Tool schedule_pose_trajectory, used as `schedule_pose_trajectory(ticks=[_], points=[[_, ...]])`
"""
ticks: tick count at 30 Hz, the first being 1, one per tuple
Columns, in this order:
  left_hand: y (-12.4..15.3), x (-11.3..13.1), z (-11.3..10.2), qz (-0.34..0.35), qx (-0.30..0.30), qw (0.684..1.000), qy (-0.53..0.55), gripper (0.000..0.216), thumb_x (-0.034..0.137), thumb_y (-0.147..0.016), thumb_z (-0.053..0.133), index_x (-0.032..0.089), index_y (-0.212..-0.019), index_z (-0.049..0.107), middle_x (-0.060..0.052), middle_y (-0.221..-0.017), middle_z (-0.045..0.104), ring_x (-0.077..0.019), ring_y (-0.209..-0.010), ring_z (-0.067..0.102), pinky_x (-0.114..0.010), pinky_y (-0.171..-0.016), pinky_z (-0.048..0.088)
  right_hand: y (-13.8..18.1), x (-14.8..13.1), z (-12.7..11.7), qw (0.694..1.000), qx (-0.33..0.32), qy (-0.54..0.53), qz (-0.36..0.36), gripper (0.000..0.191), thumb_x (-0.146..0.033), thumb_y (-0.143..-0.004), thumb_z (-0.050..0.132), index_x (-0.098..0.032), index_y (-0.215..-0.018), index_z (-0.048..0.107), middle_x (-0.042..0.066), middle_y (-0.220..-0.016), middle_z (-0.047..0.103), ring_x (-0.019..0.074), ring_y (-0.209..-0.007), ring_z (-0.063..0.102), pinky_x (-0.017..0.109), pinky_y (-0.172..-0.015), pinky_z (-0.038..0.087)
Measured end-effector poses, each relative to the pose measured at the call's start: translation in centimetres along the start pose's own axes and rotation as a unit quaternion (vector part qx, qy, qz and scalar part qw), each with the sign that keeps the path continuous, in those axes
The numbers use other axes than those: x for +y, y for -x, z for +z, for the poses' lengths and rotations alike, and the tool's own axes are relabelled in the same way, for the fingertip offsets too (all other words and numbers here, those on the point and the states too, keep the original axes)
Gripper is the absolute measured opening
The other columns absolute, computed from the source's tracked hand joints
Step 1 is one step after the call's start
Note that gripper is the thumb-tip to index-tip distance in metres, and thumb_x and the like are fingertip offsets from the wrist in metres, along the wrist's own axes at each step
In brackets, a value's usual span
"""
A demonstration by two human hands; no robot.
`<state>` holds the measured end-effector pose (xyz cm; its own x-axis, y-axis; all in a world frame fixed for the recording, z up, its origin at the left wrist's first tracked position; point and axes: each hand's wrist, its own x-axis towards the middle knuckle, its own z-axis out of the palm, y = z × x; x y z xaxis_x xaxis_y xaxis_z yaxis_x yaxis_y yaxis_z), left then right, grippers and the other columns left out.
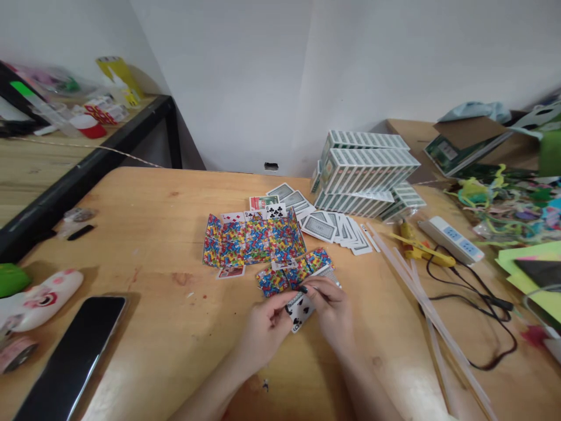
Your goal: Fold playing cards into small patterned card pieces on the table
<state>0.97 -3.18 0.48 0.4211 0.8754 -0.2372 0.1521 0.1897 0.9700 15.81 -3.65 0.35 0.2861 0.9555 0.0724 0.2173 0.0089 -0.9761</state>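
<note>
Left of the hands, a phone [74, 356] lies on the counter [153, 263]; a colourful tray [213, 241] sits beyond them. The left hand [268, 328] pinches a playing card [300, 313] between the hands by its left side; the right hand [332, 305] grips its far end. It should be light, bendy, slippery, best taken by the edges. Rightward lies a glue gun [423, 250].

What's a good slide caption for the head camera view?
Left hand and right hand holding a playing card near a multicoloured strip on a wooden table.
</note>
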Motion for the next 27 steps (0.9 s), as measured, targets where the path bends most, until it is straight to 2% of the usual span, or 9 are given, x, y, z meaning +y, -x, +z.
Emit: schedule_pose_trajectory(ticks=[3,6,10,19,23,27], points=[[-0.3,0.3,0.0,-0.019,0.034,0.999,0.011,0.027,0.02,-0.076,0.05,0.016,-0.098,0.064,-0.003,-0.079,0.069,-0.014,-0.067,0.06,-0.021,-0.058,0.045,0.1,0.1,0.2,1.0,-0.003,-0.004,-0.002,0.014,-0.025,-0.075,0.061,-0.02,-0.067,0.071,0.005,-0.073,0.067,0.019,-0.071,0.061,0.03,-0.066,0.047],[-0.6,0.6,-0.1,-0.033,0.078,0.996,0.023,0.018,0.027,-0.075,0.054,0.015,-0.081,0.067,-0.002,-0.068,0.066,-0.0131,-0.061,0.058,-0.021,-0.055,0.043,0.3,0.0,0.6,1.0,-0.029,-0.007,-0.005,0.016,-0.027,-0.077,0.059,-0.02,-0.071,0.071,0.006,-0.076,0.068,0.0195,-0.073,0.062,0.03,-0.067,0.048],[-0.9,0.6,-0.4,-0.032,0.106,0.993,0.031,0.017,0.029,-0.072,0.059,0.014,-0.07,0.065,0.0,-0.062,0.063,-0.0114,-0.056,0.054,-0.02,-0.053,0.041,0.8,-0.3,1.3,0.998,-0.054,-0.008,-0.014,0.02,-0.028,-0.082,0.053,-0.021,-0.079,0.072,0.007,-0.083,0.068,0.02,-0.081,0.062,0.031,-0.07,0.048],[-0.4,0.6,0.0,-0.04,0.104,0.994,0.017,0.021,0.03,-0.075,0.055,0.013,-0.08,0.066,0.0,-0.061,0.061,-0.0108,-0.054,0.052,-0.019,-0.051,0.04,1.0,-0.4,1.9,0.998,-0.068,-0.002,0.01,0.023,-0.029,-0.084,0.05,-0.02,-0.083,0.071,0.008,-0.083,0.068,0.0205,-0.082,0.061,0.032,-0.073,0.048],[-0.2,0.5,0.2,-0.042,0.09,0.995,0.017,0.024,0.026,-0.074,0.052,0.013,-0.09,0.066,0.0,-0.061,0.06,-0.0101,-0.051,0.051,-0.019,-0.049,0.04,0.9,-0.4,1.7,0.999,-0.05,0.002,-0.004,0.022,-0.028,-0.083,0.05,-0.02,-0.08,0.071,0.008,-0.085,0.069,0.0208,-0.082,0.062,0.032,-0.072,0.049],[-0.2,0.1,0.2,-0.028,0.065,0.997,0.004,0.031,0.02,-0.074,0.049,0.015,-0.1,0.065,-0.002,-0.067,0.064,-0.0124,-0.058,0.056,-0.021,-0.053,0.044,0.8,-0.5,1.3,0.999,-0.03,0.013,-0.006,0.021,-0.027,-0.082,0.051,-0.02,-0.08,0.071,0.008,-0.082,0.068,0.0205,-0.08,0.062,0.032,-0.072,0.048]])
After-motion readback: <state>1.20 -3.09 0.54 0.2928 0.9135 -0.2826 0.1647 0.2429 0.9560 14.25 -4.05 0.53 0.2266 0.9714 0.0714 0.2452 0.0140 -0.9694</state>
